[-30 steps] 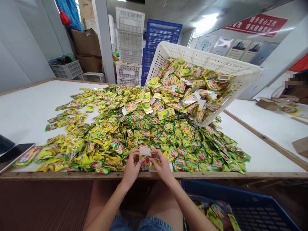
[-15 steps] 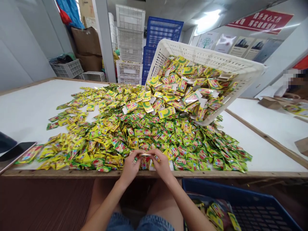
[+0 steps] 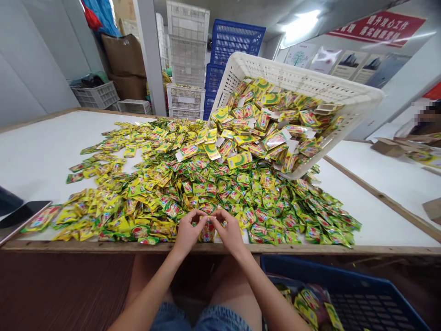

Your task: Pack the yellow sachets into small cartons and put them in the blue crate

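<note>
Close to the table's front edge, my left hand (image 3: pixel 189 230) and my right hand (image 3: pixel 227 229) meet with thumbs and fingertips pinched together. Between them is a small printed carton (image 3: pixel 207 233), held at its top end by both hands; my fingers cover much of it. Around and beyond my hands spreads a heap of small yellow-and-green sachets (image 3: pixel 206 184). A white plastic basket (image 3: pixel 306 76) lies tipped on the heap, its mouth toward me. Many small yellow-and-green cartons (image 3: pixel 240 160) fill it, some with white flaps standing out.
A phone (image 3: pixel 27 214) rests at the table's left edge beside a dark object (image 3: pixel 8 202). Below the table at right stands a blue crate (image 3: pixel 365 294) with packs inside. White crates (image 3: pixel 188 46) and blue crates (image 3: pixel 237 43) are stacked behind. Another person is partly visible at far right.
My fingertips have drawn closer together over the top of the carton, and the pale flap seen between them before is now mostly covered. The view has shifted slightly.
</note>
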A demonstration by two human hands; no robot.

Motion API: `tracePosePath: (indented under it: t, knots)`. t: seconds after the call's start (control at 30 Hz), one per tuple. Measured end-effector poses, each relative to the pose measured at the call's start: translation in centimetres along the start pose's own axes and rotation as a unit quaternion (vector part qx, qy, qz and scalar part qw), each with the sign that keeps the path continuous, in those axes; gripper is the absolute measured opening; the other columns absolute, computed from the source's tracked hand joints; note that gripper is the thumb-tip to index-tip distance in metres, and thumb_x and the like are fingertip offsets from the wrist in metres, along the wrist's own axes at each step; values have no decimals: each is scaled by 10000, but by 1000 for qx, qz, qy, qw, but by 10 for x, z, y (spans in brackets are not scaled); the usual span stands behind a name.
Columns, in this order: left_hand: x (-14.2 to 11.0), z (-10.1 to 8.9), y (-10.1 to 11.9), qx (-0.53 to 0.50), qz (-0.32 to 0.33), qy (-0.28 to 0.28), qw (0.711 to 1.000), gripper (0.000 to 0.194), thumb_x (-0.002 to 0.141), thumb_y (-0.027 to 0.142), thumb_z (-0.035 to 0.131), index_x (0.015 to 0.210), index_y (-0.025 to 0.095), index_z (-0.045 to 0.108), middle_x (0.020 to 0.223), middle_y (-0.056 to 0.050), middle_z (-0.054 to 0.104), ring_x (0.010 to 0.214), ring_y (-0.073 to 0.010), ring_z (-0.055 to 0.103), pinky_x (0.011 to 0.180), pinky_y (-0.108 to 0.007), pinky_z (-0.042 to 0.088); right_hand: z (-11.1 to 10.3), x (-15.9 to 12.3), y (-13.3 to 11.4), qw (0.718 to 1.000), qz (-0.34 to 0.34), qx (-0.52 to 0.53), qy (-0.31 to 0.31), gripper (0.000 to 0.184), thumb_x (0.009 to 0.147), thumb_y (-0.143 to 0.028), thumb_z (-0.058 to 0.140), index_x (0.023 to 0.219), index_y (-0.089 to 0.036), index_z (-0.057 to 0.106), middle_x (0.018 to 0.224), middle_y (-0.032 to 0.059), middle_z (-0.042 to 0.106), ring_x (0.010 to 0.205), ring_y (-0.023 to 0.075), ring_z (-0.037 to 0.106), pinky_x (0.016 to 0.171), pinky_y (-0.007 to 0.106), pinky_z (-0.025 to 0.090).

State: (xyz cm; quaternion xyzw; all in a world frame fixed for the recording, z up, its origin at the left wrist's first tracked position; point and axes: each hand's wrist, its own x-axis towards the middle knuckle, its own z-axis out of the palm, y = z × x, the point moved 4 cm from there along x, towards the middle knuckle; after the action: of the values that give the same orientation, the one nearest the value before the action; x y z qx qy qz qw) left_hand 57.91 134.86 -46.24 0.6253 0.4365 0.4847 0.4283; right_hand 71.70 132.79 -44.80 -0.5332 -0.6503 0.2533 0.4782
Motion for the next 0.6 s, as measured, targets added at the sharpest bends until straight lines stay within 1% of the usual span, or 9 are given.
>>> tracePosePath:
  t: [0.1,0.2,0.3,0.4,0.47,0.53,0.57,0.6]
  knots:
    - [0,0,-4,-11,7,-6,1000,165,800,308,551,815,157,615,770,-28,637,718,-155,586,686,-252,463,0,0,-1,1000,6,17,-3,164,844,-314,495,805,-182,584,733,12,614,653,134,551,614,236,433]
    - [-3,-2,-8,-20,26,-13,999,142,792,288,571,824,164,633,830,-43,643,805,-173,588,762,-280,457,0,-4,-1,1000,-19,25,4,157,856,-297,487,823,-189,597,802,28,623,763,153,572,710,264,442]
    - [-6,-4,-11,-16,44,-33,998,125,783,268,590,833,177,657,864,-52,650,857,-188,588,813,-307,448,2,-10,5,998,-42,37,16,128,848,-278,508,829,-197,606,888,46,632,874,173,576,793,297,440]
    - [-10,-4,-11,-2,55,-39,998,130,797,260,572,843,188,670,874,-58,657,873,-195,590,841,-326,442,11,-16,15,999,-27,45,7,107,822,-268,551,889,-203,603,879,42,643,841,173,594,760,294,460]
    - [-14,-4,-9,12,59,-33,998,154,806,257,559,908,199,659,938,-67,656,931,-206,582,874,-339,429,16,-19,15,999,-15,45,7,122,822,-249,543,921,-206,600,863,37,648,818,171,602,740,292,468]
    - [-17,-4,-9,3,56,-29,998,263,808,253,554,1066,212,588,1037,-76,632,987,-211,569,893,-347,423,10,-23,6,999,-23,41,28,123,837,-231,508,917,-210,599,865,37,646,829,172,601,748,297,469]
    - [-18,-5,-9,-11,52,-27,998,329,810,255,549,1136,216,532,1066,-81,618,991,-209,569,893,-349,426,0,-26,-1,998,-33,34,51,128,844,-225,491,916,-213,597,879,40,643,852,174,596,768,304,464]
    - [-19,-7,-9,-31,48,-21,998,370,815,259,541,1177,214,484,1069,-85,610,978,-205,576,886,-350,433,-16,-29,-10,995,-45,21,85,133,849,-227,480,920,-215,592,901,45,637,880,179,589,791,313,458]
